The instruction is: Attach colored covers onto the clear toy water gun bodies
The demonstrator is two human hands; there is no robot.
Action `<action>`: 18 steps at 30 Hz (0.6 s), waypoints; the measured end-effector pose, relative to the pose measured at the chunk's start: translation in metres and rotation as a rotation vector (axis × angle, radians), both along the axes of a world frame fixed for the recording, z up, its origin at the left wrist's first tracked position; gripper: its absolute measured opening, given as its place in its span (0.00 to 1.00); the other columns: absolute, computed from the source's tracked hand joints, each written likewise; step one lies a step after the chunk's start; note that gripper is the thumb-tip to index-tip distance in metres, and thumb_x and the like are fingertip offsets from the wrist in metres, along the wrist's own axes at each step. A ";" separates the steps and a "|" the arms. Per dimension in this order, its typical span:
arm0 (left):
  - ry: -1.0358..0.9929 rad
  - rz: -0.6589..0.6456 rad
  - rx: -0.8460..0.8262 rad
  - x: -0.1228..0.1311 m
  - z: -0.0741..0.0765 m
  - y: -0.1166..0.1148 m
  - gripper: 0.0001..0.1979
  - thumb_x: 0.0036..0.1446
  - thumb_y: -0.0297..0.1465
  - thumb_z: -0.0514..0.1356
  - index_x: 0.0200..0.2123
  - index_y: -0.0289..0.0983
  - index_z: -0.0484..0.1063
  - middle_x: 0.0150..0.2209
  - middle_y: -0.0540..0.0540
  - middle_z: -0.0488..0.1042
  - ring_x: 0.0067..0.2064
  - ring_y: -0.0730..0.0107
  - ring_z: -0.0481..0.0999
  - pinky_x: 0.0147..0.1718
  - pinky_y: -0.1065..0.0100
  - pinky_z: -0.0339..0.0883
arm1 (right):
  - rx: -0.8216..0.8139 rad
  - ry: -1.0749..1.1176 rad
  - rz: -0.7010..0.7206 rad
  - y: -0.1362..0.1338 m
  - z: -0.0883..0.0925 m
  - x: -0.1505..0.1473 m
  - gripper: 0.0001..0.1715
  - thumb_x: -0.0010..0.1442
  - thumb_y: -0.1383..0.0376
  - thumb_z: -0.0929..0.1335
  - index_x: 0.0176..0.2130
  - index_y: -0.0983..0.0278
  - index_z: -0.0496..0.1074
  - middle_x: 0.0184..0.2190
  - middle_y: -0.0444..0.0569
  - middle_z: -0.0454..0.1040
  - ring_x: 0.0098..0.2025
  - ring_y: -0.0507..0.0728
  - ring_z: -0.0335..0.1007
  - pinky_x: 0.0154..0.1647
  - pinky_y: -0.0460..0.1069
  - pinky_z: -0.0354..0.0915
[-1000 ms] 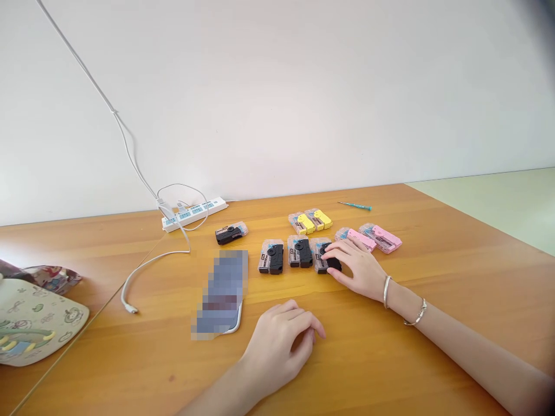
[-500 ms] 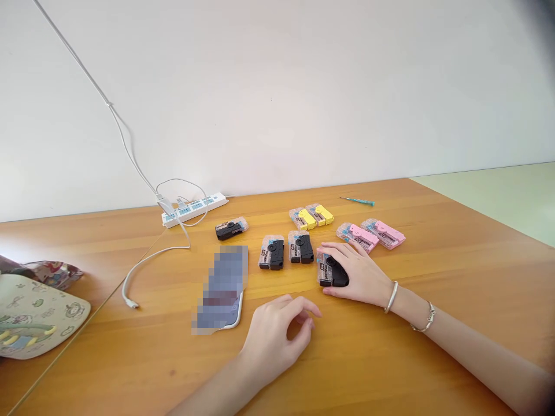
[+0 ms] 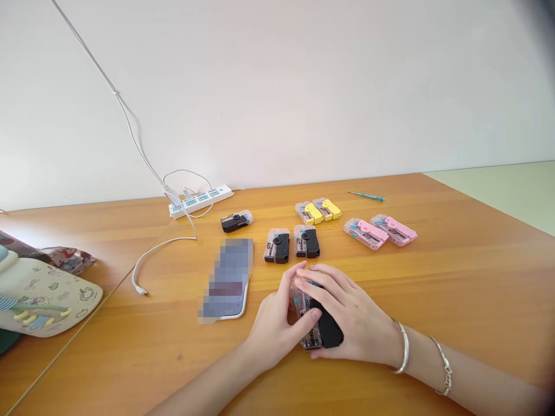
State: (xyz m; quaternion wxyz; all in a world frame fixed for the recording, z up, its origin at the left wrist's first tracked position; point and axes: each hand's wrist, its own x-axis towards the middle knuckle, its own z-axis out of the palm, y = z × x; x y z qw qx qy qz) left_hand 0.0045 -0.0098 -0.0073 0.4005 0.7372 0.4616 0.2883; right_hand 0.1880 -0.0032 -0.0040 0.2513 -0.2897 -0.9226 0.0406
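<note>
Both hands meet over a small black and clear plastic device near the table's front. My right hand lies over its top with fingers curled round it. My left hand grips its left side, thumb on the clear part. Behind them two like black devices stand side by side, and a third black device lies further back left. Two yellow devices and two pink devices lie at the back right.
A phone lies left of my hands. A white power strip with a white cable sits by the wall. A teal screwdriver lies far back. A patterned bag rests at the left on the wooden table.
My right hand has dragged one black device out of the row toward the table's front. My left hand has moved right and taken hold of its left side.
</note>
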 end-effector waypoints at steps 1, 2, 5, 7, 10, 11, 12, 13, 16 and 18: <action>-0.016 -0.010 -0.004 0.000 0.000 0.000 0.31 0.56 0.39 0.55 0.60 0.40 0.48 0.35 0.48 0.74 0.35 0.65 0.74 0.35 0.66 0.66 | -0.017 -0.007 0.029 0.002 0.001 0.002 0.50 0.48 0.46 0.69 0.61 0.67 0.50 0.57 0.58 0.61 0.61 0.66 0.50 0.59 0.60 0.54; -0.033 -0.018 -0.012 0.000 -0.001 0.000 0.30 0.56 0.40 0.55 0.59 0.40 0.49 0.35 0.47 0.74 0.35 0.65 0.74 0.35 0.66 0.67 | -0.034 -0.015 0.060 0.004 0.002 0.004 0.51 0.48 0.46 0.69 0.61 0.68 0.50 0.58 0.58 0.61 0.61 0.65 0.50 0.60 0.60 0.54; -0.070 -0.042 -0.051 -0.001 -0.001 0.002 0.29 0.56 0.40 0.55 0.59 0.40 0.50 0.35 0.47 0.73 0.35 0.65 0.74 0.34 0.66 0.67 | -0.068 -0.027 0.132 0.012 0.006 0.013 0.52 0.48 0.47 0.69 0.61 0.68 0.49 0.59 0.58 0.59 0.62 0.63 0.50 0.62 0.59 0.51; -0.094 -0.054 -0.080 -0.001 -0.001 0.004 0.29 0.57 0.40 0.54 0.59 0.40 0.49 0.35 0.47 0.73 0.34 0.66 0.73 0.33 0.67 0.67 | -0.083 -0.032 0.149 0.016 0.008 0.017 0.51 0.48 0.49 0.69 0.62 0.67 0.49 0.60 0.58 0.58 0.62 0.62 0.50 0.62 0.59 0.50; -0.129 -0.061 -0.119 -0.001 -0.001 0.006 0.28 0.57 0.40 0.54 0.58 0.40 0.49 0.34 0.47 0.72 0.32 0.68 0.72 0.30 0.68 0.66 | -0.103 -0.028 0.142 0.017 0.011 0.020 0.49 0.47 0.56 0.71 0.62 0.65 0.49 0.61 0.57 0.56 0.62 0.62 0.50 0.62 0.58 0.51; -0.139 -0.064 -0.129 -0.001 -0.001 0.006 0.28 0.57 0.40 0.54 0.58 0.40 0.48 0.35 0.47 0.71 0.32 0.68 0.71 0.30 0.69 0.66 | -0.106 -0.024 0.138 0.016 0.012 0.020 0.49 0.47 0.59 0.71 0.62 0.64 0.49 0.61 0.57 0.55 0.62 0.62 0.50 0.61 0.58 0.51; -0.148 -0.066 -0.137 -0.001 0.000 0.006 0.29 0.57 0.40 0.54 0.58 0.41 0.48 0.35 0.47 0.71 0.32 0.69 0.71 0.30 0.69 0.66 | -0.106 -0.014 0.136 0.015 0.013 0.020 0.49 0.47 0.61 0.71 0.62 0.64 0.48 0.62 0.57 0.55 0.63 0.62 0.49 0.61 0.58 0.51; -0.158 -0.069 -0.144 -0.001 0.000 0.006 0.29 0.57 0.40 0.54 0.59 0.41 0.47 0.35 0.47 0.70 0.32 0.69 0.70 0.30 0.70 0.65 | -0.104 -0.004 0.137 0.015 0.013 0.020 0.49 0.46 0.63 0.70 0.62 0.64 0.48 0.62 0.56 0.55 0.63 0.62 0.49 0.61 0.58 0.51; -0.203 -0.083 -0.177 0.000 0.003 0.005 0.28 0.57 0.39 0.54 0.58 0.41 0.47 0.35 0.48 0.68 0.31 0.72 0.68 0.28 0.71 0.63 | -0.120 0.029 0.135 0.014 0.014 0.022 0.45 0.46 0.71 0.66 0.62 0.64 0.50 0.62 0.55 0.55 0.63 0.60 0.49 0.61 0.58 0.52; -0.221 -0.099 -0.198 0.000 0.004 0.005 0.26 0.58 0.37 0.54 0.57 0.41 0.48 0.33 0.50 0.67 0.29 0.73 0.66 0.27 0.72 0.61 | -0.164 0.049 0.107 0.017 0.014 0.025 0.42 0.46 0.76 0.62 0.60 0.62 0.53 0.61 0.52 0.57 0.62 0.57 0.52 0.61 0.55 0.54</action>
